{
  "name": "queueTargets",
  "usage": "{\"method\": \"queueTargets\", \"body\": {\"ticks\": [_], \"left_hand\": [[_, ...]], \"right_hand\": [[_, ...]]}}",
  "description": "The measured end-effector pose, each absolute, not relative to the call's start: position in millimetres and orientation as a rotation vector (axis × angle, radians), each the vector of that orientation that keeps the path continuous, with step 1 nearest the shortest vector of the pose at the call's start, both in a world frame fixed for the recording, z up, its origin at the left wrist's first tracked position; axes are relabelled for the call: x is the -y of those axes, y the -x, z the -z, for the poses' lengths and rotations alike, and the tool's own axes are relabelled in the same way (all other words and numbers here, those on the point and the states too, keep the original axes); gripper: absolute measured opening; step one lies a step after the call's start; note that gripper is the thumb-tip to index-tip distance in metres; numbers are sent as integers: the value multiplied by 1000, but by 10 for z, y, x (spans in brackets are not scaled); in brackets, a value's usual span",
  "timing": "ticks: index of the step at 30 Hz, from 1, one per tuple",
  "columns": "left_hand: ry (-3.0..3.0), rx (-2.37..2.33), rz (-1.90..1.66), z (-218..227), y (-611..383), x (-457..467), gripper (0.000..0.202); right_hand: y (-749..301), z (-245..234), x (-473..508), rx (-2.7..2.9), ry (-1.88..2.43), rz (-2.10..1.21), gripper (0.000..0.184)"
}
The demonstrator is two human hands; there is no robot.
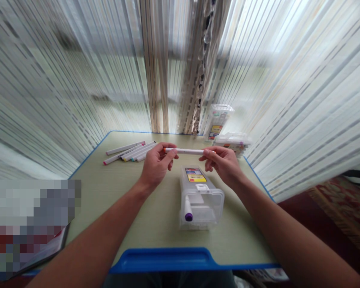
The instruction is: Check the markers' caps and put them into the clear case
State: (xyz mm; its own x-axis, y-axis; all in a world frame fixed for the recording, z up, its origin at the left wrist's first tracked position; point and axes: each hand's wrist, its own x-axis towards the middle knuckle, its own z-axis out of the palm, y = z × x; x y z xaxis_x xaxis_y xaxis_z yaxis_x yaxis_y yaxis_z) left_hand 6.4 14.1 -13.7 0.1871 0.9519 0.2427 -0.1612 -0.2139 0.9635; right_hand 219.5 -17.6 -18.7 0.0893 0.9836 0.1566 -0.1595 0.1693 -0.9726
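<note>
Holding 1 white marker [184,151] level in the air, just above the clear box [201,200] that lies on the table [123,208]. Pinched at the orange end by thumb and fingertips of the left hand [156,165], and at the other end by thumb and forefinger of the right hand [223,163]; remaining fingers curled loosely, not spread. Probably light and stiff, with a smooth plastic body, so a little slippery; best to grip at the caps or just behind them. Both forearms reaching forward from the near edge, wrists bent slightly inward, palms turned toward each other. Inside the box, 1 purple-tipped marker [188,210]. Further left, near the far edge, a row of markers [129,153], about 5, lying flat and close together. Behind the right hand, an upright container [218,120] and a lower container [232,141] beside it, both close to the curtain [78,80].
</note>
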Motion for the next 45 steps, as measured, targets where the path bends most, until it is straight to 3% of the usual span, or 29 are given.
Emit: {"method": "queueTargets", "body": {"ticks": [35,45], "left_hand": [[-1360,-859,-1266,182,-56,-181,23],[-1364,-871,-1257,190,-53,-180,26]], "right_hand": [[-2186,207,178,1123,970,-1128,28],[-2170,221,187,1215,959,-987,27]]}}
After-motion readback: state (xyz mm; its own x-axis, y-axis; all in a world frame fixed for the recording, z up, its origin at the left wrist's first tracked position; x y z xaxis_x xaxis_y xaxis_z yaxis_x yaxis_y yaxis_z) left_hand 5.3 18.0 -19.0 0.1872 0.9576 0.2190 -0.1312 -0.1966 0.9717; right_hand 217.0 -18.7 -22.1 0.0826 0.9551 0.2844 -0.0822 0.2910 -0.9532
